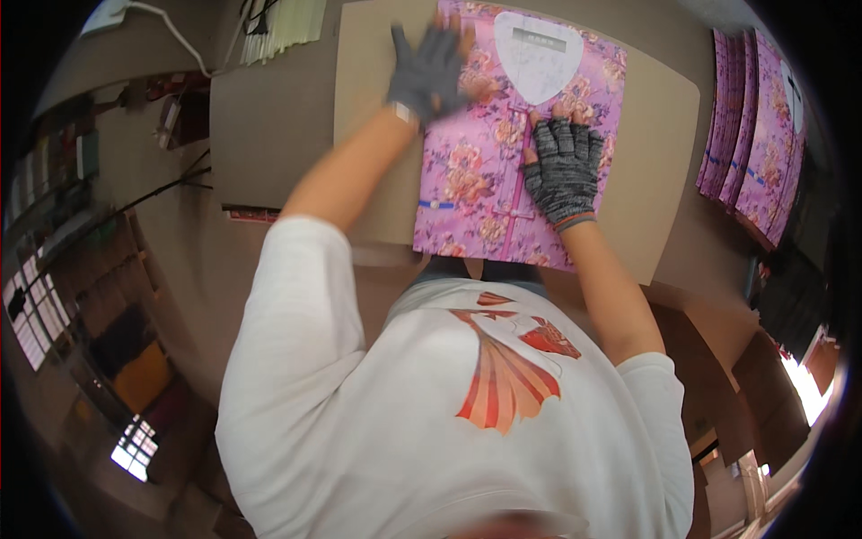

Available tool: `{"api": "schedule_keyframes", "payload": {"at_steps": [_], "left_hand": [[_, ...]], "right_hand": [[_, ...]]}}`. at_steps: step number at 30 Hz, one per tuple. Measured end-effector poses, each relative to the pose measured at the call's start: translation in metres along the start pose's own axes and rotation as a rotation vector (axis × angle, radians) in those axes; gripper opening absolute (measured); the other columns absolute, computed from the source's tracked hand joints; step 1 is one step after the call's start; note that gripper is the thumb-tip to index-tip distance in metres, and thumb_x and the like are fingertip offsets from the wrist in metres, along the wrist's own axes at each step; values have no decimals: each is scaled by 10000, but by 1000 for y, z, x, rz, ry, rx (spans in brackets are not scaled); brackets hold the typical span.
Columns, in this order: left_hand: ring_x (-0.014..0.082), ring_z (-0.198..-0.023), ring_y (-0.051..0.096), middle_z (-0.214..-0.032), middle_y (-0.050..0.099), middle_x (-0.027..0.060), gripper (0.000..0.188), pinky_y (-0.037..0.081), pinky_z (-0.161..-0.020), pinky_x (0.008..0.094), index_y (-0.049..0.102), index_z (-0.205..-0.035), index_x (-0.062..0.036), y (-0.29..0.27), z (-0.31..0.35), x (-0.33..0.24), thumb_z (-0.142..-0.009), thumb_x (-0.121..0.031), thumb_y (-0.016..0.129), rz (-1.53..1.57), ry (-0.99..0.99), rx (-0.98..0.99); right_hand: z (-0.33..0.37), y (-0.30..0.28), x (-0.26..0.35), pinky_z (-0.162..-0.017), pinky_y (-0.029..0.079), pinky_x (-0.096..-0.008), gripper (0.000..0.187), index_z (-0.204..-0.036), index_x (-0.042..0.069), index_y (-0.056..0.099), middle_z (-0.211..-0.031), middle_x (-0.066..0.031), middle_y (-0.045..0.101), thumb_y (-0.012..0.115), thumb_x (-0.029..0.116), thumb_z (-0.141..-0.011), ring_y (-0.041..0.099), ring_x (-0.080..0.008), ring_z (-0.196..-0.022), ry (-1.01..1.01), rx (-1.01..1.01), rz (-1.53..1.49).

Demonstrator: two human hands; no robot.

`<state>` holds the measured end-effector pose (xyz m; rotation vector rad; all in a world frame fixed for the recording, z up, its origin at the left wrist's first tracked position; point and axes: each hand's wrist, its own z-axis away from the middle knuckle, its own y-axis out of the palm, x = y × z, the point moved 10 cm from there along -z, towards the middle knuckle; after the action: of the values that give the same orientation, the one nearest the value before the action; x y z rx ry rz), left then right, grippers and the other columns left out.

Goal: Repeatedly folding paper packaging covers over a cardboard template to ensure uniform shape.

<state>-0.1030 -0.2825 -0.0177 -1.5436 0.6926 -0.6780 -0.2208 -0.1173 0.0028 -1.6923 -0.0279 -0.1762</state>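
A pink-purple floral item (471,171), which looks like a flat folded garment, lies in front of me. A white rounded piece (539,67) with a dark printed strip sits at its far end. My right hand (566,166), in a grey fingerless glove, rests flat on its right half, fingers stretched out. Over its far left edge my left hand (429,76), gloved in plain dark grey, is spread open and slightly blurred. Whether the left hand touches the fabric I cannot tell. Neither hand grips anything.
Beneath the floral item lies a beige board (655,153) on a brown-grey table (269,135). A stack of similar floral folded items (750,135) stands at the right. Pale strips (287,31) hang at the far left, and a thin dark stand (171,186) is at left.
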Motion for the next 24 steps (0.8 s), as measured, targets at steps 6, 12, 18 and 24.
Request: {"api": "schedule_keyframes", "payload": {"at_steps": [6,12,18,24], "left_hand": [[347,-1498,213,-1598,255,222,945,124,-1142,681,331,-1508,-2,-22,233,-98,-863,-661,540,329,97,150],[369,-1378,414,-1474,438,251,828,314,-1101,547,431,-1419,21,-41,258,-93,-815,-478,697,387,93,7],[223,-923,624,-1013,666,141,560,500,-824,349,576,-1234,40,-2,223,-29,-872,-370,696,1236,-769,165],[194,-910,668,-1115,662,115,401,560,-815,350,569,-1245,30,70,203,-51,-924,-202,635,1830,-685,523]], "right_hand": [[8,2,-8,-1145,189,-612,588,-1466,205,474,-1507,-149,434,556,385,-912,345,-396,-1411,48,-3,88],[111,-16,-14,-1115,241,-637,641,-1461,183,474,-1509,-201,412,589,422,-877,361,-461,-1376,230,-31,188],[197,-16,-38,-1107,349,-498,741,-1493,99,396,-1477,-222,424,692,243,-830,420,-349,-1360,366,-48,-301],[242,25,-86,-925,541,-385,593,-1434,97,429,-1293,-143,593,673,263,-920,579,-245,-1186,1075,-280,-2054]]}}
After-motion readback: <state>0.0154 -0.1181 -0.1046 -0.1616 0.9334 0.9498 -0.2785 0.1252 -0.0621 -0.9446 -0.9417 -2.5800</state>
